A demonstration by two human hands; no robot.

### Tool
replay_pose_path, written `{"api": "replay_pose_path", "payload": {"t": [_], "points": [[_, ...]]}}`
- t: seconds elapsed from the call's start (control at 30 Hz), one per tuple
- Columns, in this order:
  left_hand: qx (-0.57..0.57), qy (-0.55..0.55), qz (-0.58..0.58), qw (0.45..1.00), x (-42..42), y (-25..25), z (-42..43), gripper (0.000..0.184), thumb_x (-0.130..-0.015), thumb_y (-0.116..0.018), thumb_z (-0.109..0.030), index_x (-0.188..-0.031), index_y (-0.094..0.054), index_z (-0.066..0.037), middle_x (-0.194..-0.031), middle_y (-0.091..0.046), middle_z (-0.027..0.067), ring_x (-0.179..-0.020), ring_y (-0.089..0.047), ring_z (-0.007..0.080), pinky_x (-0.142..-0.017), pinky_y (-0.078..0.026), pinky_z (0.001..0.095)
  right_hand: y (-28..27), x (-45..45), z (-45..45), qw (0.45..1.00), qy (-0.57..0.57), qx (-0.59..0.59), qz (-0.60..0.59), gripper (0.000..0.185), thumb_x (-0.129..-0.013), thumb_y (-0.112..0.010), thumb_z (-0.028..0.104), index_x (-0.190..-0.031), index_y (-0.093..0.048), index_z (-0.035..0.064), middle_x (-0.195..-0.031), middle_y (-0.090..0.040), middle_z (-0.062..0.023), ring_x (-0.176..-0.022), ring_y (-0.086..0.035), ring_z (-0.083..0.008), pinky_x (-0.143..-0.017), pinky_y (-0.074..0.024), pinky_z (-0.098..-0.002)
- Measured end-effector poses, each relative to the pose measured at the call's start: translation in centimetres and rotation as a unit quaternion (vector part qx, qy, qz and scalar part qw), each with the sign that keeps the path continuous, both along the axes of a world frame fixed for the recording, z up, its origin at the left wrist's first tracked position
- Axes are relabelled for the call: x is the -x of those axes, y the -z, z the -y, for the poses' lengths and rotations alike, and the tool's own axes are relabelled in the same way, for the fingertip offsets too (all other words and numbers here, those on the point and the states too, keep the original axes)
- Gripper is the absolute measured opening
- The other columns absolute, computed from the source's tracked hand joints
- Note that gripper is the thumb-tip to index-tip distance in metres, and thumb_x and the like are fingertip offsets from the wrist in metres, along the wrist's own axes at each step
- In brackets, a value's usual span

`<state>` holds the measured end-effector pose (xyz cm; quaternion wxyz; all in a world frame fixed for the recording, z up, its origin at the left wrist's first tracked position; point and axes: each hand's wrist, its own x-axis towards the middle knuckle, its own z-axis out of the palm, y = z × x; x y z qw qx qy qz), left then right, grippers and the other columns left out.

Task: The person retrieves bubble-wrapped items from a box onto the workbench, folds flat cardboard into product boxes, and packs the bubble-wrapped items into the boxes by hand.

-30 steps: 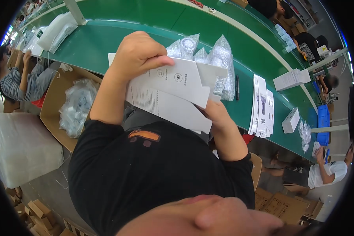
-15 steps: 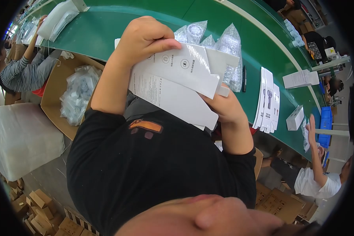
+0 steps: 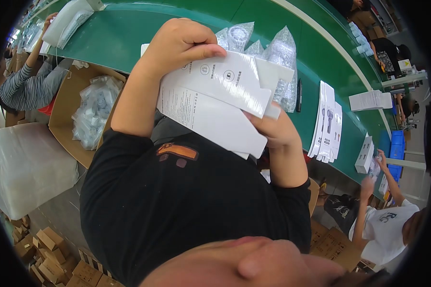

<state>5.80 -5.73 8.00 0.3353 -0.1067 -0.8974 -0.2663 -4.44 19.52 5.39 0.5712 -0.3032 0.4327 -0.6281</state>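
Observation:
Between my hands is a flattened white carton (image 3: 210, 112), with printed icons and fine text on its panels and its end flaps sticking out to the right. My left hand (image 3: 187, 43) is closed on its upper edge, thumb on top and the other fingers curled out of sight. At the right end, my right hand (image 3: 277, 128) grips the carton from below, its fingers partly hidden by the flaps. Just beyond the carton, several bubble-wrapped items (image 3: 280, 55) lie on the green table (image 3: 129, 31). A black pen (image 3: 299, 95) rests beside them.
Flat printed cartons (image 3: 326, 122) are stacked to the right. On my left stands a cardboard box (image 3: 62, 122) of plastic-wrapped parts (image 3: 96, 112), near a large plastic-wrapped bundle (image 3: 31, 167). A co-worker in white (image 3: 383, 229) handles something beside a white box (image 3: 364, 154).
My hands and the carton have barely shifted. At right, the co-worker's raised hand has come down, both hands now show together, and the white box near them has turned.

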Motion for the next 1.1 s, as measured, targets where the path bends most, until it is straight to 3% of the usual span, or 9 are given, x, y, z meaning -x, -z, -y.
{"api": "replay_pose_path", "payload": {"t": [0.17,0.27,0.37,0.47,0.57,0.87,0.93,1.07,1.1], "points": [[0.073,0.003,-0.018,0.997,-0.4,0.0,-0.4,0.023,-0.075,-0.076,-0.026,-0.069,-0.067,-0.006,-0.063,-0.062,0.0045,-0.061,-0.059,0.0223,-0.063,-0.046,0.0343,1.1,-1.4,-0.1,0.979,0.053,0.081,-0.180,0.036,-0.090,-0.065,0.005,-0.125,-0.055,0.0011,-0.111,-0.064,-0.0063,-0.101,-0.060,-0.0132,-0.087,-0.0499,-0.0297],[0.079,-0.030,0.033,0.996,-1.2,-0.3,-1.6,0.037,-0.070,-0.079,-0.038,-0.088,-0.070,-0.007,-0.073,-0.064,0.0064,-0.071,-0.062,0.0252,-0.076,-0.047,0.0393,0.9,-0.8,-0.5,0.982,0.117,0.087,-0.124,0.034,-0.088,-0.064,0.002,-0.121,-0.057,0.0001,-0.108,-0.065,-0.0066,-0.098,-0.062,-0.0130,-0.085,-0.0510,-0.0295],[0.108,0.002,0.042,0.993,-2.2,-1.9,-5.3,0.079,-0.058,-0.084,-0.050,-0.120,-0.061,-0.008,-0.106,-0.063,0.0150,-0.100,-0.059,0.0296,-0.096,-0.041,0.0500,-0.4,0.2,-1.3,0.984,0.147,0.051,-0.090,0.032,-0.087,-0.064,0.000,-0.118,-0.058,-0.0008,-0.107,-0.066,-0.0071,-0.098,-0.063,-0.0130,-0.084,-0.0516,-0.0296],[0.093,0.012,0.119,0.988,-2.7,0.2,-7.9,0.118,-0.040,-0.090,-0.047,-0.144,-0.040,-0.022,-0.140,-0.038,0.0206,-0.128,-0.040,0.0380,-0.107,-0.024,0.0612,-0.6,-0.4,-1.5,0.973,0.175,0.032,-0.147,0.030,-0.087,-0.063,0.001,-0.116,-0.060,-0.0016,-0.104,-0.067,-0.0070,-0.095,-0.063,-0.0125,-0.080,-0.0517,-0.0288],[0.080,0.031,0.059,0.995,-2.3,1.7,-8.9,0.115,-0.039,-0.091,-0.038,-0.142,-0.041,-0.033,-0.143,-0.030,0.0244,-0.131,-0.034,0.0446,-0.106,-0.026,0.0631,-0.9,-0.4,-1.0,0.931,0.164,0.040,-0.323,0.035,-0.084,-0.061,0.000,-0.119,-0.060,-0.0036,-0.100,-0.069,-0.0076,-0.088,-0.063,-0.0109,-0.076,-0.0505,-0.0267],[0.048,0.000,0.015,0.999,-1.6,0.7,-10.3,0.103,-0.041,-0.088,-0.027,-0.135,-0.047,-0.040,-0.144,-0.030,0.0269,-0.130,-0.035,0.0464,-0.098,-0.030,0.0683,-3.5,-1.0,-1.3,0.907,0.220,0.042,-0.358,0.042,-0.081,-0.058,-0.003,-0.123,-0.060,-0.0013,-0.098,-0.069,-0.0087,-0.087,-0.063,-0.0109,-0.076,-0.0504,-0.0259],[0.116,0.013,-0.063,0.991,-1.7,-0.2,-9.5,0.117,-0.040,-0.092,-0.033,-0.141,-0.032,-0.040,-0.147,-0.029,0.0292,-0.127,-0.039,0.0506,-0.099,-0.031,0.0690,-4.0,-0.8,-1.2,0.882,0.237,0.054,-0.405,0.043,-0.081,-0.057,-0.004,-0.123,-0.061,-0.0007,-0.099,-0.069,-0.0087,-0.087,-0.063,-0.0110,-0.076,-0.0503,-0.0259],[0.054,0.076,-0.129,0.987,-2.3,-1.3,-8.8,0.104,-0.059,-0.089,-0.019,-0.144,-0.030,-0.025,-0.133,-0.050,0.0306,-0.112,-0.056,0.0461,-0.090,-0.047,0.0526,-5.0,1.4,-1.8,0.863,0.278,0.028,-0.421,0.052,-0.079,-0.063,0.003,-0.130,-0.057,0.0018,-0.111,-0.067,-0.0146,-0.099,-0.063,-0.0162,-0.085,-0.0490,-0.0289],[-0.004,0.112,-0.175,0.978,-2.0,-1.0,-8.7,0.101,-0.066,-0.088,-0.013,-0.146,-0.026,-0.015,-0.127,-0.055,0.0304,-0.106,-0.062,0.0433,-0.087,-0.051,0.0465,-5.1,2.0,-2.0,0.921,0.216,0.118,-0.302,0.061,-0.078,-0.068,0.014,-0.136,-0.050,0.0021,-0.120,-0.062,-0.0174,-0.108,-0.060,-0.0216,-0.093,-0.0447,-0.0331]]}}
